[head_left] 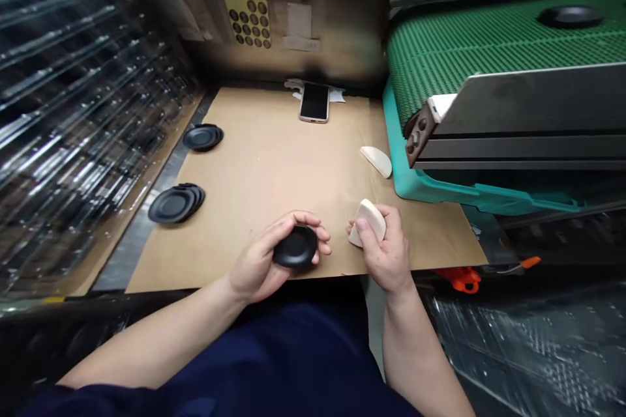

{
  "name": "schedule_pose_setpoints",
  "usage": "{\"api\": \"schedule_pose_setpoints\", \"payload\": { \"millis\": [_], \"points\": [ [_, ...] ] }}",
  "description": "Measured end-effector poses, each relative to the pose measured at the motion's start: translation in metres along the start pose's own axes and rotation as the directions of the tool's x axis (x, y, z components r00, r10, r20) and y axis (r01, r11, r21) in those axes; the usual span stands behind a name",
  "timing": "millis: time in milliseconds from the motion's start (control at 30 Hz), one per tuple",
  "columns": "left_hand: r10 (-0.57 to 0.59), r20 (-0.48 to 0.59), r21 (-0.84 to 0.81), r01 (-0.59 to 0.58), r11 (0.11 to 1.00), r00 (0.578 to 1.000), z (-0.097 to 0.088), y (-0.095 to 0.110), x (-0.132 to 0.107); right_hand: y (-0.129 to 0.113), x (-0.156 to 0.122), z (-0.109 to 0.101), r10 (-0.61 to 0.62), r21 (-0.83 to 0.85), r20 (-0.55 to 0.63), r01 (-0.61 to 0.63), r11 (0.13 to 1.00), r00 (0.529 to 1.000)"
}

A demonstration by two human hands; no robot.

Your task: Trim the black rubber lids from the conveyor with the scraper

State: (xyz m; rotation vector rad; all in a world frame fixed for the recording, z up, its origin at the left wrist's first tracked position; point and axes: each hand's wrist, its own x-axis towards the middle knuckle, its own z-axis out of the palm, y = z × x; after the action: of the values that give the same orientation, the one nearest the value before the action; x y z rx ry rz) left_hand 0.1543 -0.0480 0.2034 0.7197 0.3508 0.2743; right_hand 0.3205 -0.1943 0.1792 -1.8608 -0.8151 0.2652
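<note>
My left hand (259, 264) holds a round black disc-shaped part (295, 247), its fingers curled around the far edge and its dark face turned up. A little to the right, my right hand (388, 251) grips a cream-coloured, half-round pad (369, 221) with the thumb pressed on its face. The pad and the black part are apart. Another cream half-round piece (377, 161) lies on the cardboard beyond my right hand. At the left of the cardboard lie two overlapping groups of similar black parts, a nearer group (173, 203) and a farther group (201, 137).
Brown cardboard (274, 163) covers the worktop. A phone (314, 103) lies at its back edge. On the right, a green conveyor belt (479, 45) carries a black part (570, 16) above a teal crate (405, 182). Clear plastic trays (73, 130) stand at the left; orange-handled scissors (460, 279) sit below right.
</note>
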Motion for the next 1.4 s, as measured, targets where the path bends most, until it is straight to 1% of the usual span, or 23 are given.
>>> {"api": "schedule_pose_setpoints", "payload": {
  "millis": [67,133,233,300,400,467,567,633,700,800,867,933,1000,1033,1133,1200,1300,1333,1400],
  "points": [
    [-0.025,0.004,-0.102,0.025,0.994,1.000,-0.006,-0.001,-0.001,0.001,0.000,0.000,-0.010,0.030,-0.010,0.010,1.000,1.000],
    [-0.014,0.017,-0.165,0.017,0.986,1.000,-0.009,-0.001,-0.002,0.001,-0.001,0.000,-0.059,0.055,-0.011,0.060,0.997,0.998],
    [0.021,0.057,-0.213,-0.009,0.977,0.998,-0.012,-0.002,-0.003,-0.005,-0.006,0.002,-0.136,0.032,0.005,0.135,0.990,0.991],
    [0.043,0.073,-0.236,-0.024,0.971,0.996,-0.012,-0.003,-0.004,-0.014,-0.015,0.005,-0.188,-0.004,0.054,0.189,0.982,0.981],
    [0.053,0.098,-0.281,-0.023,0.959,0.994,-0.012,-0.002,-0.003,-0.036,-0.030,0.012,-0.284,-0.087,0.174,0.302,0.949,0.943],
    [0.051,0.109,-0.306,-0.016,0.952,0.993,-0.011,-0.002,-0.003,-0.050,-0.038,0.016,-0.319,-0.145,0.220,0.354,0.924,0.922],
    [0.030,0.134,-0.338,0.017,0.941,0.991,-0.012,-0.003,-0.003,-0.067,-0.042,0.021,-0.423,-0.227,0.289,0.491,0.841,0.859],
    [0.019,0.166,-0.353,0.041,0.935,0.986,-0.013,-0.004,-0.003,-0.072,-0.041,0.026,-0.487,-0.308,0.320,0.575,0.758,0.813],
    [0.032,0.183,-0.349,0.035,0.937,0.983,-0.013,-0.006,-0.002,-0.073,-0.039,0.030,-0.518,-0.363,0.350,0.623,0.693,0.780],
    [0.029,0.192,-0.320,0.035,0.947,0.981,-0.013,-0.009,-0.001,-0.070,-0.034,0.035,-0.545,-0.386,0.363,0.654,0.651,0.756],
    [0.002,0.201,-0.310,0.061,0.949,0.980,-0.013,-0.009,-0.001,-0.068,-0.032,0.035,-0.553,-0.426,0.331,0.644,0.636,0.765],
    [0.015,0.201,-0.316,0.051,0.947,0.979,-0.012,-0.010,0.000,-0.068,-0.032,0.034,-0.539,-0.482,0.304,0.614,0.625,0.786],
    [0.059,0.189,-0.328,0.007,0.945,0.980,-0.012,-0.010,0.000,-0.071,-0.036,0.032,-0.495,-0.497,0.321,0.589,0.638,0.807],
    [0.075,0.183,-0.331,-0.010,0.944,0.980,-0.012,-0.010,0.000,-0.072,-0.038,0.032,-0.473,-0.484,0.346,0.586,0.650,0.810],
    [0.086,0.174,-0.316,-0.027,0.948,0.981,-0.012,-0.010,0.001,-0.075,-0.041,0.034,-0.454,-0.412,0.414,0.607,0.679,0.789],
    [0.072,0.187,-0.301,-0.012,0.953,0.980,-0.013,-0.011,0.000,-0.074,-0.038,0.036,-0.484,-0.394,0.386,0.615,0.683,0.785],
    [0.050,0.204,-0.313,0.016,0.950,0.978,-0.013,-0.011,0.000,-0.072,-0.032,0.037,-0.483,-0.429,0.315,0.577,0.696,0.817],
    [0.053,0.202,-0.323,0.016,0.946,0.978,-0.014,-0.010,0.000,-0.072,-0.032,0.037,-0.464,-0.448,0.305,0.556,0.701,0.831],
    [0.077,0.187,-0.336,-0.009,0.942,0.979,-0.013,-0.010,-0.001,-0.074,-0.036,0.037,-0.412,-0.458,0.322,0.522,0.720,0.852]
  ]
}}
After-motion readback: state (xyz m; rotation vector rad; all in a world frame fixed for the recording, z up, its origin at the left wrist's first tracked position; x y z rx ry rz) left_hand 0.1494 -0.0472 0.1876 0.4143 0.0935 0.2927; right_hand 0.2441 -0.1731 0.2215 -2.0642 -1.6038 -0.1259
